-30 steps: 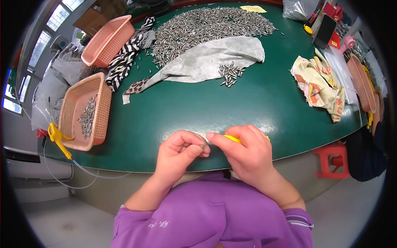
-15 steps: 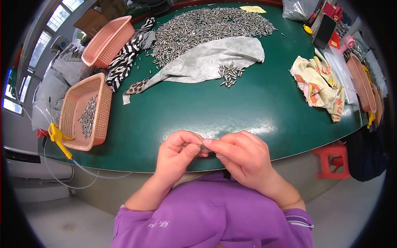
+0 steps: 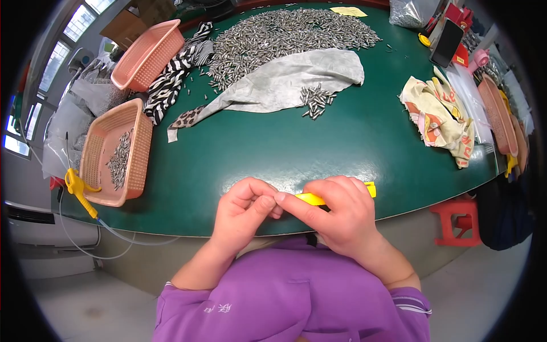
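The round green-topped table (image 3: 296, 148) extended beyond both hands. The right hand (image 3: 342, 214) clenched a slim yellow plastic tool (image 3: 342, 195), judged light, stiff and best gripped mid-shaft. Just left, touching, the left hand (image 3: 246, 212) was curled; its contents could not be determined.
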`<move>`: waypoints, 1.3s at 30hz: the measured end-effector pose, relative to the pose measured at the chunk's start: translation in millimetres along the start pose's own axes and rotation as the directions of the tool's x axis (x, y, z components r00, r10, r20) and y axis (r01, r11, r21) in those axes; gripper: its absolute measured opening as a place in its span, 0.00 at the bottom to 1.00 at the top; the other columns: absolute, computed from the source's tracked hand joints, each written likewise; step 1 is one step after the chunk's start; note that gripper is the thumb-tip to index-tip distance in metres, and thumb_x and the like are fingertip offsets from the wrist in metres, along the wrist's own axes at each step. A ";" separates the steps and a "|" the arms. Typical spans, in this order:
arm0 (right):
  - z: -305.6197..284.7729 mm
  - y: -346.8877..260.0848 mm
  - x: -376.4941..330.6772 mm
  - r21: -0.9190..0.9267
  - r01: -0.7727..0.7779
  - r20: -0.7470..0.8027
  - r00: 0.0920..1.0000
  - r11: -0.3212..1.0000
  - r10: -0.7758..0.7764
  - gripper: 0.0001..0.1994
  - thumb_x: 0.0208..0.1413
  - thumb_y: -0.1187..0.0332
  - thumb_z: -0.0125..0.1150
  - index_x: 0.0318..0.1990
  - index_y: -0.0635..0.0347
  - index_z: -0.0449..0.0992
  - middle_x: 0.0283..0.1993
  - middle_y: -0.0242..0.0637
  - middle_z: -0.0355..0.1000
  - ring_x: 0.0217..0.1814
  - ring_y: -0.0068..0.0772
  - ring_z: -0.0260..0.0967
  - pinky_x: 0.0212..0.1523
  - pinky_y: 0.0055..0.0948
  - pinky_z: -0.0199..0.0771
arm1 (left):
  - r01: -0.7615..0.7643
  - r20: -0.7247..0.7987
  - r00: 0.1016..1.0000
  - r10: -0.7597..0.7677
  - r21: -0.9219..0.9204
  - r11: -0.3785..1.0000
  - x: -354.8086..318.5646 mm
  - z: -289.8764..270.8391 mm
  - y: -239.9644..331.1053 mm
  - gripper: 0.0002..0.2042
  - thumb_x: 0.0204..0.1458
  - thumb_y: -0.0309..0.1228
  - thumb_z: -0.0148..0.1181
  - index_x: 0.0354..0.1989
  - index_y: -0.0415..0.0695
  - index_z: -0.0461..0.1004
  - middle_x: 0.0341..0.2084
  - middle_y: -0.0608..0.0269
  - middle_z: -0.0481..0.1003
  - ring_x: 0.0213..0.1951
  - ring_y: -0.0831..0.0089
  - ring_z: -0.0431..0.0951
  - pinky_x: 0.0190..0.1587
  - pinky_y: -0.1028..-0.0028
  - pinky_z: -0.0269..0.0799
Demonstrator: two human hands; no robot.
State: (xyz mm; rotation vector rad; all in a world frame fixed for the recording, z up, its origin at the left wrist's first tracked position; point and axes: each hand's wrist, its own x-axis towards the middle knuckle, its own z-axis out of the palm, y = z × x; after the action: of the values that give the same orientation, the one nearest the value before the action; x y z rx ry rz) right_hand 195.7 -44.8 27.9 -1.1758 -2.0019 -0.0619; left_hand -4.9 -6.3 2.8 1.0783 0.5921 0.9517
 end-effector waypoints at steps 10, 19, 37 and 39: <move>1.5 6.2 -4.1 0.200 -0.094 -0.004 0.995 0.975 0.097 0.23 0.44 0.73 0.65 0.51 0.41 0.80 0.34 0.28 0.70 0.31 0.31 0.69 0.30 0.29 0.69 | -0.013 0.039 0.999 0.013 -0.013 1.000 1.1 -1.2 -1.7 0.04 0.62 0.26 0.55 0.39 0.39 0.71 0.34 0.61 0.76 0.36 0.76 0.76 0.42 0.76 0.75; 2.5 2.2 -3.6 0.311 -0.130 0.055 0.991 0.942 0.119 0.22 0.46 0.73 0.65 0.52 0.44 0.79 0.32 0.30 0.71 0.31 0.32 0.70 0.30 0.31 0.71 | -0.044 0.022 0.999 0.045 -0.035 0.998 1.8 0.1 -3.0 0.04 0.62 0.26 0.56 0.39 0.39 0.71 0.36 0.61 0.76 0.37 0.76 0.76 0.43 0.76 0.75; 4.3 1.4 -2.8 0.320 -0.122 0.028 0.992 0.940 0.119 0.23 0.46 0.75 0.65 0.52 0.45 0.79 0.32 0.31 0.70 0.29 0.32 0.68 0.29 0.29 0.70 | -0.025 0.016 1.000 0.026 -0.057 0.998 1.3 -0.8 -4.2 0.04 0.62 0.26 0.56 0.39 0.39 0.71 0.36 0.61 0.76 0.38 0.76 0.76 0.43 0.75 0.75; 3.9 0.7 -1.8 0.324 -0.113 0.030 0.994 0.939 0.109 0.23 0.46 0.75 0.66 0.52 0.46 0.79 0.32 0.31 0.70 0.29 0.32 0.68 0.29 0.29 0.70 | -0.038 0.020 0.999 0.039 -0.059 0.998 1.4 -1.0 -3.8 0.04 0.62 0.26 0.56 0.40 0.39 0.72 0.37 0.62 0.76 0.38 0.76 0.76 0.44 0.75 0.75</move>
State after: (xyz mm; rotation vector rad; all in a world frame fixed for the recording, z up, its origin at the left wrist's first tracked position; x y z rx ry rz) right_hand 194.3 -44.0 23.9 -1.0714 -1.8625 0.3226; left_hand -3.7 -5.3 -1.0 1.0497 0.5252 0.9842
